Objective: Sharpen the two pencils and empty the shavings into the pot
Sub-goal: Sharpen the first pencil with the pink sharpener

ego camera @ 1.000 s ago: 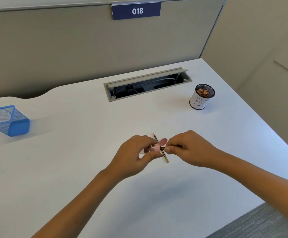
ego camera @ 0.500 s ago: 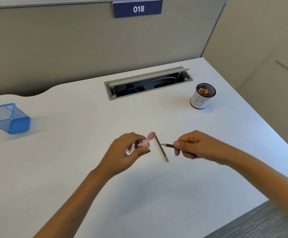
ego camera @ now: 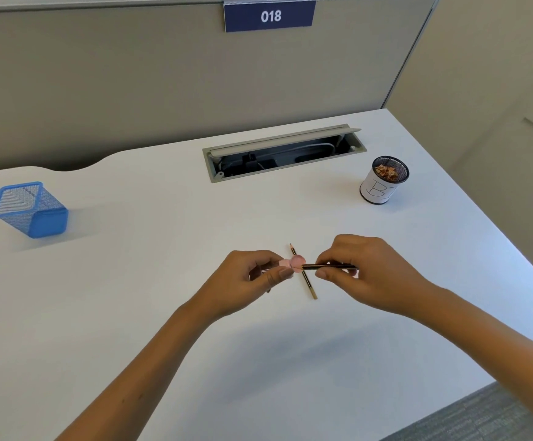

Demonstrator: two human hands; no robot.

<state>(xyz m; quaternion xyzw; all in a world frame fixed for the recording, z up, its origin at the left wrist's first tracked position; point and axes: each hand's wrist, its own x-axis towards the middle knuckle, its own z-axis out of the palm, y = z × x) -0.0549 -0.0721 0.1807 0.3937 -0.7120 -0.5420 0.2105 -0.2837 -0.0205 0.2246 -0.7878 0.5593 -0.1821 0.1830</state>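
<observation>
Left hand [ego camera: 246, 281] pinching a pink sharpener [ego camera: 292, 263] between thumb and fingers, grip closed around its clear body, pink end turned toward the right. Right hand [ego camera: 363, 275] pinching a dark pencil [ego camera: 325, 266] near its middle, grip pressed tight on the shaft, held level with the tip meeting the sharpener's pink end; cannot tell how far the tip sits inside. Both hands raised just above the white surface [ego camera: 163, 297], near its front middle. Second pencil [ego camera: 305, 275] lying flat on the surface beneath the hands, slanted, point aimed away toward the back, blunt end nearer the camera, crossed from above by the sharpener. Round mesh pot [ego camera: 383, 183] with a white paper wrap standing upright well apart at the back right, brownish shavings [ego camera: 386, 173] visible inside. Blue mesh holder [ego camera: 30, 211] far off at the left edge. Open cable tray [ego camera: 286, 152] set into the surface at the back, beside the pot. Blue sign reading 018 [ego camera: 270, 15] on the partition above
</observation>
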